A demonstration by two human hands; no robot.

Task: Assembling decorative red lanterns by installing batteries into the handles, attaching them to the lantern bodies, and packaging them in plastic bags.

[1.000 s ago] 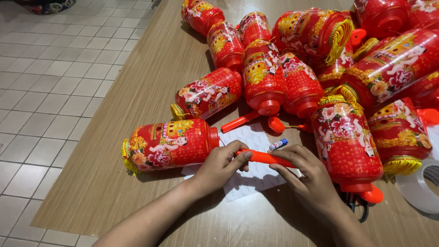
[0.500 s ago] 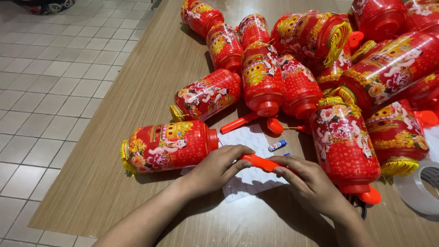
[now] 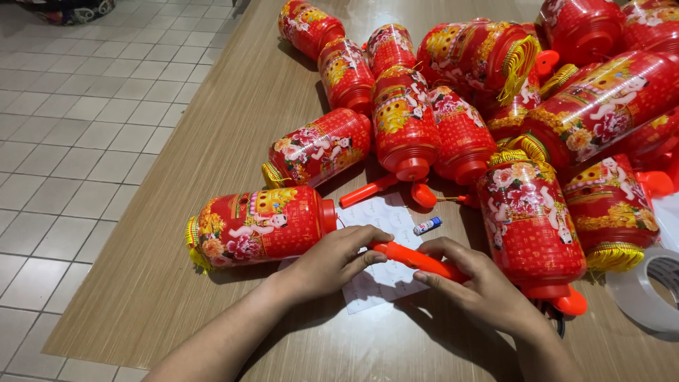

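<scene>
Head view: we pinch an orange handle (image 3: pixel 417 260) between both hands, left hand (image 3: pixel 332 260) gripping the end nearest the lantern (image 3: pixel 258 226), right hand (image 3: pixel 481 286) steadying the far end; it lies over a white sheet (image 3: pixel 382 212) on the wooden table (image 3: pixel 212 141), lanterns (image 3: pixel 453 106) piled behind, a tape roll (image 3: pixel 647 286) at right.

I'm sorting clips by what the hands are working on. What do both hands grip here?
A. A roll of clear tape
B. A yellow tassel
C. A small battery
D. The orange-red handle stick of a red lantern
D: the left hand and right hand both close around the orange-red handle stick running from the red lantern; the tape roll and the small battery lie untouched.
</scene>
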